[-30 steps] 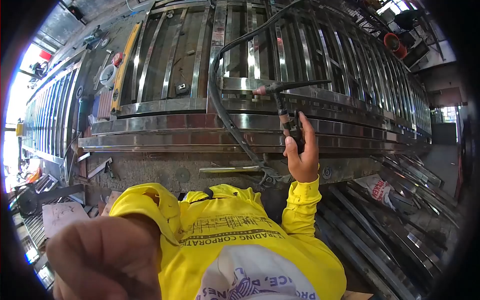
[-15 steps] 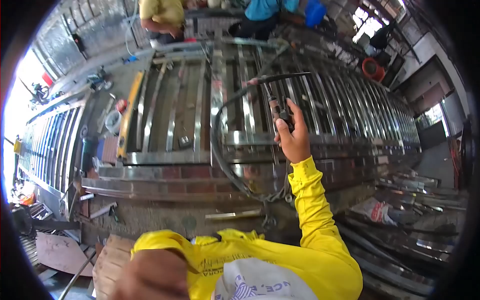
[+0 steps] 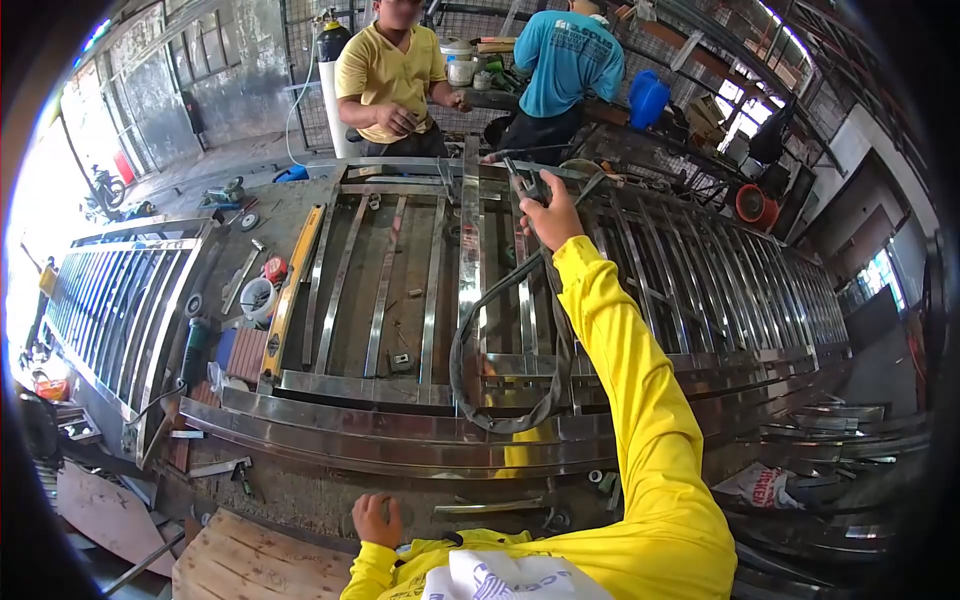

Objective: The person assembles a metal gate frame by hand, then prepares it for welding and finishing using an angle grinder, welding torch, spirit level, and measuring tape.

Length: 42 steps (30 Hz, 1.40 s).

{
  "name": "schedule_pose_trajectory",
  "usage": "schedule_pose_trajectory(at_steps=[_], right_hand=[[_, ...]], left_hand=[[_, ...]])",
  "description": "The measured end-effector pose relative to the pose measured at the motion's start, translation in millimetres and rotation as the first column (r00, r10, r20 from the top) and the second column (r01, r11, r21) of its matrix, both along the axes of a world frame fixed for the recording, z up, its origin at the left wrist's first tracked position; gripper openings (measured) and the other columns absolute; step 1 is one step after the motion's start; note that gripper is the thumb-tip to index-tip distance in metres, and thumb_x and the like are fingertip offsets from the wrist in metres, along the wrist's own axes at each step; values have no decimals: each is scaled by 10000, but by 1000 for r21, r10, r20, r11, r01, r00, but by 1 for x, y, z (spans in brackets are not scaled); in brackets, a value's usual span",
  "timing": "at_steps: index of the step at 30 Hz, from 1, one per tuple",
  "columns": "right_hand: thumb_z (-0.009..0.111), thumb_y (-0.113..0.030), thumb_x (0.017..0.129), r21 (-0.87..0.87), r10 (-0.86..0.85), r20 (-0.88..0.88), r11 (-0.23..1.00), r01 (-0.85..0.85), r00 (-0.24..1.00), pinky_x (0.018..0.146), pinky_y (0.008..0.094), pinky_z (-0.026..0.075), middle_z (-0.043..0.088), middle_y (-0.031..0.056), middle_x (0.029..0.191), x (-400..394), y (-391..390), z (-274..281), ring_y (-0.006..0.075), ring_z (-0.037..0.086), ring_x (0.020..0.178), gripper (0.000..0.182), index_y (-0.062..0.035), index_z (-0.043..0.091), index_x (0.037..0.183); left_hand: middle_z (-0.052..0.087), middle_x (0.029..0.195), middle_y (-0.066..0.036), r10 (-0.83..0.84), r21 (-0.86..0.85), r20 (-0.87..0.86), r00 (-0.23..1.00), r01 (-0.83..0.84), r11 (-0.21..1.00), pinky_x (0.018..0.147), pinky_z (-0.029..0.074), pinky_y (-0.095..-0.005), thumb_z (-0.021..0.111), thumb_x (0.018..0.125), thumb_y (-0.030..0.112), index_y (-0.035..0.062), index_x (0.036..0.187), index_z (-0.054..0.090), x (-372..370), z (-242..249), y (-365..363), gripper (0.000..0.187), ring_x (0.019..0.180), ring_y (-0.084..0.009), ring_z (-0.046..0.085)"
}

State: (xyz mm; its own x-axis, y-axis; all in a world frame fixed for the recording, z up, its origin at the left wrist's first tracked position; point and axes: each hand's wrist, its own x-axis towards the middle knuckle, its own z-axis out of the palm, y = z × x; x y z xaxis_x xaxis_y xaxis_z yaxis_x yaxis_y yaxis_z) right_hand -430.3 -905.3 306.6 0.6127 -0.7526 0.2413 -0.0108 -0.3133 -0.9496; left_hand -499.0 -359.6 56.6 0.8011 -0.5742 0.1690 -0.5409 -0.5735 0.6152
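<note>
My right hand [image 3: 551,212] is wrapped round a TIG welding torch [image 3: 524,186], held out above the far part of a shiny metal gate frame [image 3: 470,245]. A dark cable sleeve [image 3: 463,345] loops down from the torch over the frame's bars. Low in the view, my left hand [image 3: 377,519] is near my body, with fingers slightly apart and nothing visible in it. Below it lie the wooden boards [image 3: 270,560], and a metal strip [image 3: 488,507] is on the floor to its right.
Across the frame are a person in a yellow shirt [image 3: 395,75] and a person in a blue shirt [image 3: 568,60]. A yellow spirit level [image 3: 290,295] lies along the frame's left side, beside a white bucket [image 3: 258,298]. An angle grinder [image 3: 197,345] and metal profiles [image 3: 350,440] are nearby.
My right hand has carried the torch farther out over the frame. My left hand has moved from close to the camera down beside my body. The view has tilted up, showing more of both people.
</note>
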Motion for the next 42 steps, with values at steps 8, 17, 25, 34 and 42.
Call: schedule_pose_trajectory(at_steps=[8, 17, 25, 34, 42], right_hand=[[587, -84, 868, 95, -108, -12, 990, 109, 994, 493, 284, 501, 606, 163, 1047, 30, -4, -13, 153, 606, 570, 569, -12, 364, 1386], [634, -116, 850, 42, -242, -93, 968, 247, 966, 542, 287, 515, 635, 132, 937, 38, -10, -12, 165, 624, 604, 560, -7, 388, 1341], [669, -155, 842, -287, -353, -128, 908, 306, 927, 632, 310, 526, 637, 168, 1004, 68, -35, -55, 186, 644, 673, 652, -44, 332, 1389], [718, -253, 786, -369, -282, -178, 907, 202, 943, 966, 440, 447, 596, 279, 1174, 47, 24, 10, 430, 581, 1102, 767, -98, 307, 1415], [678, -228, 817, -549, -328, -112, 807, 217, 938, 967, 443, 444, 577, 264, 1205, 15, 32, -5, 401, 586, 1103, 742, -60, 298, 1431]], left_hand=[[439, 1348, -213, 282, 402, 109, 953, -301, 864, 1075, 254, -528, 568, 857, 360, 51, 1317, 468, 2, -77, 73, 563, 1281, -392, 376], [528, 1301, -169, 157, 348, 558, 815, -402, 847, 945, 428, -516, 555, 847, 499, 106, 1297, 543, 9, -159, 102, 597, 1176, -375, 512], [489, 1350, -158, 326, 419, 227, 918, -394, 818, 989, 377, -502, 532, 867, 508, 143, 1348, 495, 4, -127, 79, 604, 1227, -361, 459], [413, 1450, -128, 411, 495, 98, 906, -403, 770, 1092, 263, -485, 480, 907, 525, 198, 1417, 417, 8, -103, 79, 609, 1342, -325, 354], [418, 1399, -195, 389, 447, -8, 921, -344, 825, 1091, 233, -545, 533, 876, 393, 81, 1357, 454, 19, -90, 83, 578, 1319, -399, 343]])
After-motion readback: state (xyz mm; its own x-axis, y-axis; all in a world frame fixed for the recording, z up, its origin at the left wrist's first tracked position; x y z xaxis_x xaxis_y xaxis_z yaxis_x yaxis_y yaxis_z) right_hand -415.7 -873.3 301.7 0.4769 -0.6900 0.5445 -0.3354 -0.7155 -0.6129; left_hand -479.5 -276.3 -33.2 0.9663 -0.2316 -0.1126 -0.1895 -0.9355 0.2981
